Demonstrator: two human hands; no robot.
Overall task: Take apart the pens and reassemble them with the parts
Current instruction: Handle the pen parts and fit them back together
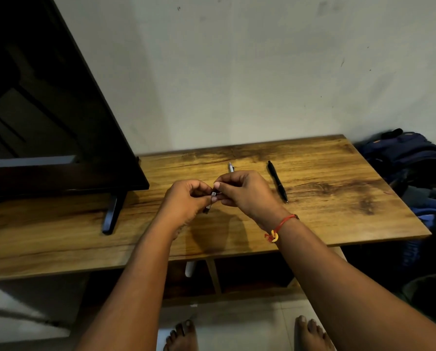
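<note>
The left hand (186, 198) curls round the lower barrel of a dark pen (213, 198) at the centre of the frame. The right hand (247, 192) pinches its upper end, probably so the two halves can be twisted apart. A black pen (277, 182) lies whole just to the right. A white pen (231, 167) peeks out above the right hand. Both wait within reach on the wooden table (338, 198).

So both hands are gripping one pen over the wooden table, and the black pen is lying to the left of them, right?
Not quite. The black pen lies on the table to the right of the hands, not the left, as the head view shows. The rest holds: the left hand and right hand both grip the held pen over the wooden table.
</note>
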